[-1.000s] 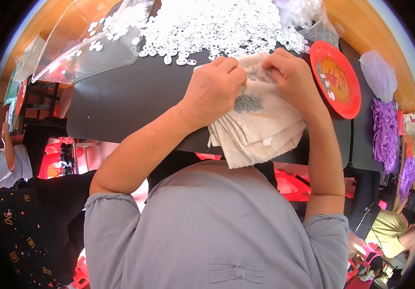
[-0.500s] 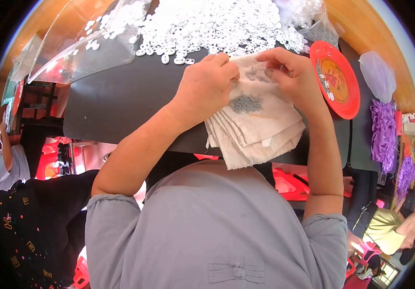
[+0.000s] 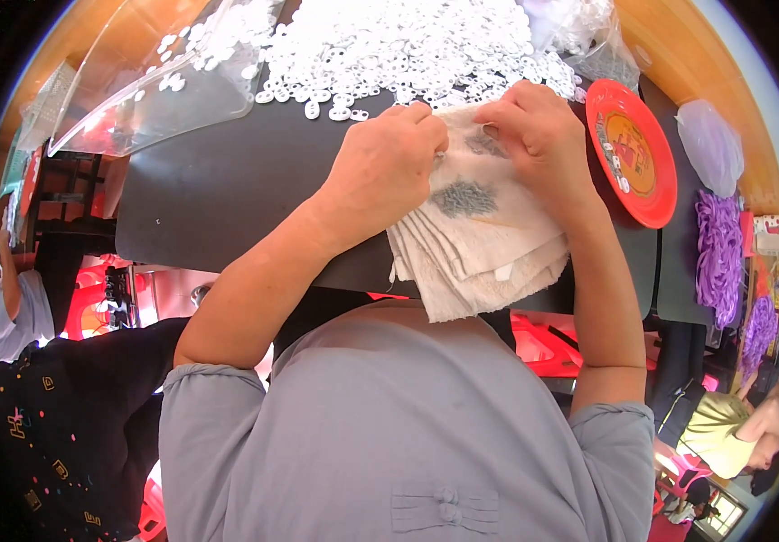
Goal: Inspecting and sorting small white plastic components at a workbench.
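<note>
Presently, from head view, with clock centred on the large grey pile (image 3: 464, 199) of tiny bits: resting on the cloth (image 3: 507, 244), below and between both sets of fingers. For good handling, in my judgement: steady the cloth, lift bits singly by fingertip, avoid brushing a wrist through. At 10 o'clock, with left hand (image 3: 394, 154): curled, tips hidden; cannot tell whether pinching anything. At 1 to 2, with right hand (image 3: 539, 135): thumb and index bent inward; cannot tell whether meeting. Just beside right fingertips, at 1: small grey pile (image 3: 486, 144), contact unclear. Toward 11: white heap (image 3: 398, 54).
</note>
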Demonstrator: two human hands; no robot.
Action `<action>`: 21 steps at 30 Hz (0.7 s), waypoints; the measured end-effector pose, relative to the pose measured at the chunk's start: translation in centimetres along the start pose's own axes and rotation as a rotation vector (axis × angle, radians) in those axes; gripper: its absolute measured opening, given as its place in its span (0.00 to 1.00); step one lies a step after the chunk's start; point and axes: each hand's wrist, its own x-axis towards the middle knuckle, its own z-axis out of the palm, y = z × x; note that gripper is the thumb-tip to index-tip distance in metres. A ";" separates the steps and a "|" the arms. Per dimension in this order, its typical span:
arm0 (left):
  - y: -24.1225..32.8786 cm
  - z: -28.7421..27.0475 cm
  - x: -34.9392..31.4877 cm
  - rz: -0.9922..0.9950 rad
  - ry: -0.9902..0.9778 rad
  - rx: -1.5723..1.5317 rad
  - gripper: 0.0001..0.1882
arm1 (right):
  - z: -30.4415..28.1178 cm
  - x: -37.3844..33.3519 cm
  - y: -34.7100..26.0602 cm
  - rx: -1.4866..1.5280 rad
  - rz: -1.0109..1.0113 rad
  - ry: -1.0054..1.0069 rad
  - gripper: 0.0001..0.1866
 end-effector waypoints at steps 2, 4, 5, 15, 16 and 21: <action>0.1 0.0 0.0 0.001 0.004 0.005 0.03 | 0.4 -0.1 0.3 -0.018 -0.022 -0.022 0.09; 0.1 0.0 0.0 0.001 0.001 0.019 0.03 | 0.7 -0.1 0.7 -0.035 -0.045 -0.043 0.09; 0.1 0.0 0.0 0.001 0.002 0.020 0.03 | 0.7 -0.2 0.8 -0.007 -0.025 -0.062 0.10; 0.2 0.1 0.1 0.042 0.006 0.037 0.03 | 0.9 -0.6 0.8 0.108 0.059 -0.045 0.08; 0.1 0.2 0.1 0.039 0.006 0.045 0.03 | 0.8 -0.5 0.7 0.111 0.056 -0.044 0.08; -0.1 0.2 0.3 -0.124 0.082 -0.371 0.03 | 0.2 -0.3 0.2 0.068 0.071 -0.021 0.07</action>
